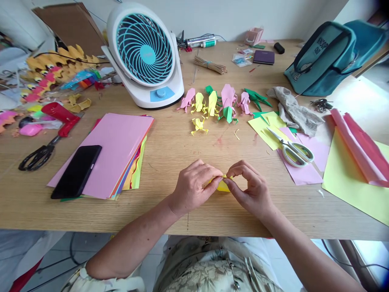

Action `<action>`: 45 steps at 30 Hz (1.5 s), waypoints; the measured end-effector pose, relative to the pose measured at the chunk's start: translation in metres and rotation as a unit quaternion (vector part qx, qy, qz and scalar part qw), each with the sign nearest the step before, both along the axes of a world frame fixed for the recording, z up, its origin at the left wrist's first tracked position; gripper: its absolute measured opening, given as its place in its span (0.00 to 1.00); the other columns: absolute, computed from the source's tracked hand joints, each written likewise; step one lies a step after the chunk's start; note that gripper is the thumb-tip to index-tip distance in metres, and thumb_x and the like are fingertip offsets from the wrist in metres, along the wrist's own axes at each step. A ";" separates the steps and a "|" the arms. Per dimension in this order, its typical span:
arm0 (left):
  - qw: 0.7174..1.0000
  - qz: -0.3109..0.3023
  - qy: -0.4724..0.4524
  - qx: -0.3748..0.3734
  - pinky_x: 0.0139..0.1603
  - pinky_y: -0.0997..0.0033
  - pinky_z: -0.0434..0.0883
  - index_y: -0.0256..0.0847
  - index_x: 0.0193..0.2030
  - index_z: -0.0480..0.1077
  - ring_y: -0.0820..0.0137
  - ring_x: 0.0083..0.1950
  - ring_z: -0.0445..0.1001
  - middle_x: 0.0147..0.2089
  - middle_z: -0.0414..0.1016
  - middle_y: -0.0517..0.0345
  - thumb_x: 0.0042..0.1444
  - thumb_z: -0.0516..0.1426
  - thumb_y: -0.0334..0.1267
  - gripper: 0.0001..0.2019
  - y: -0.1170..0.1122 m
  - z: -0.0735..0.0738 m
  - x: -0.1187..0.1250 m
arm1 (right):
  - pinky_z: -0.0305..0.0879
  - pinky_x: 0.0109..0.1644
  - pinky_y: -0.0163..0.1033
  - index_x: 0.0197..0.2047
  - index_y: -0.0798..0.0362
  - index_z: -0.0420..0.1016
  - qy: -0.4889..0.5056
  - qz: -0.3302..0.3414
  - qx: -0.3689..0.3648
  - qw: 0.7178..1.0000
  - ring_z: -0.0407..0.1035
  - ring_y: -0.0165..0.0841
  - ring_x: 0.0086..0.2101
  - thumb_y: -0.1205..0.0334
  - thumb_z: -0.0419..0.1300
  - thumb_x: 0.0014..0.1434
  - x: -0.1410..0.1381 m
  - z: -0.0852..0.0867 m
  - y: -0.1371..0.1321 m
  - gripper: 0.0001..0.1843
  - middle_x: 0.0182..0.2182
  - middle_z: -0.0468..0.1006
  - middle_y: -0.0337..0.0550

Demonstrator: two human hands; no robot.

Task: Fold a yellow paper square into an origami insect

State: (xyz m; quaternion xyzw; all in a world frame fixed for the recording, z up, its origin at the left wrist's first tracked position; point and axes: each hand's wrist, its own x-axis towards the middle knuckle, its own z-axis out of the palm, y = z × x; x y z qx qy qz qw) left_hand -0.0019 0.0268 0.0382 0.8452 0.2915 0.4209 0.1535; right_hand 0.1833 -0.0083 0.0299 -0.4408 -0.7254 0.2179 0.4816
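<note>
Between my two hands, just above the table near its front edge, is a small piece of folded yellow paper (224,186). My left hand (196,184) pinches its upper left part between thumb and fingertips. From the other side my right hand (251,186) pinches the upper right part the same way. The fingers hide much of the paper, so its full shape does not show. Beyond the hands sits a yellow origami frog (199,125), with a row of folded pink, yellow and green paper frogs (227,97) behind it.
Left lie a stack of coloured paper (121,138), a black phone (76,172) and a red-handled tool (62,119). A white fan (146,52) stands behind. On the right are scissors (293,152) on paper scraps, a grey cloth (296,109), rolled pink paper (358,150) and a teal bag (325,56).
</note>
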 end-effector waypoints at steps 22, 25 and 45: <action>1.000 -0.015 0.008 0.008 0.37 0.71 0.68 0.40 0.35 0.72 0.72 0.32 0.69 0.30 0.78 0.60 0.61 0.57 0.28 0.05 0.001 -0.001 0.001 | 0.65 0.38 0.43 0.40 0.49 0.72 0.022 0.037 -0.005 0.999 0.68 0.35 0.35 0.70 0.61 0.62 0.003 0.000 0.000 0.06 0.33 0.73 0.42; 1.000 -0.025 0.010 0.012 0.37 0.70 0.68 0.40 0.35 0.72 0.72 0.32 0.69 0.30 0.78 0.60 0.62 0.56 0.29 0.05 0.002 -0.001 0.001 | 0.65 0.38 0.43 0.40 0.49 0.73 0.026 0.042 -0.008 0.999 0.68 0.34 0.35 0.70 0.61 0.62 0.003 0.001 0.000 0.06 0.33 0.73 0.42; 0.996 -0.016 -0.068 -0.052 0.45 0.67 0.72 0.41 0.42 0.71 0.69 0.43 0.75 0.42 0.79 0.54 0.65 0.55 0.33 0.04 0.003 0.003 -0.007 | 0.65 0.37 0.39 0.36 0.48 0.71 0.254 0.018 -0.091 0.963 0.67 0.35 0.37 0.58 0.62 0.63 0.021 -0.005 0.008 0.06 0.35 0.70 0.43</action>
